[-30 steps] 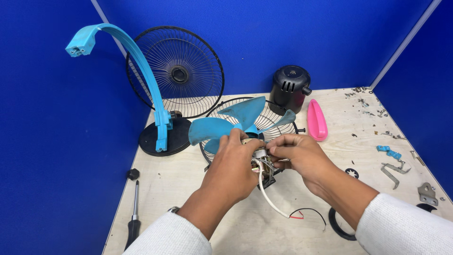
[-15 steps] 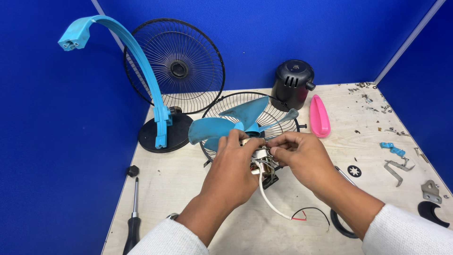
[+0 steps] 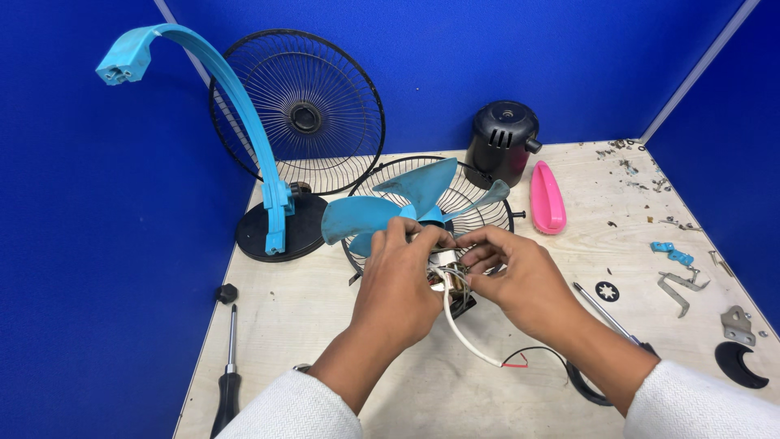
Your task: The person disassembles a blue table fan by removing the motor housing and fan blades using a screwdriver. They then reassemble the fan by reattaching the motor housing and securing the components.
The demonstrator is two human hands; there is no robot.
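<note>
Left hand (image 3: 398, 284) and right hand (image 3: 520, 280) meeting mid-worktop (image 3: 325, 341), fingers of both curled and pinching a small fan motor (image 3: 448, 275) with its blue blade (image 3: 398, 207) on the far side, white cable (image 3: 467, 341) trailing toward the near edge. Just behind, a wire guard (image 3: 479, 195) lying flat; farther back, a second guard (image 3: 296, 114) upright against the blue wall, a black motor cover (image 3: 502, 142), a pink cap (image 3: 547, 199) to the right. Far left, a blue arched stand (image 3: 236, 106) on a black base (image 3: 305, 232); near left, a screwdriver (image 3: 228, 374); right, loose metal brackets (image 3: 678, 289).
</note>
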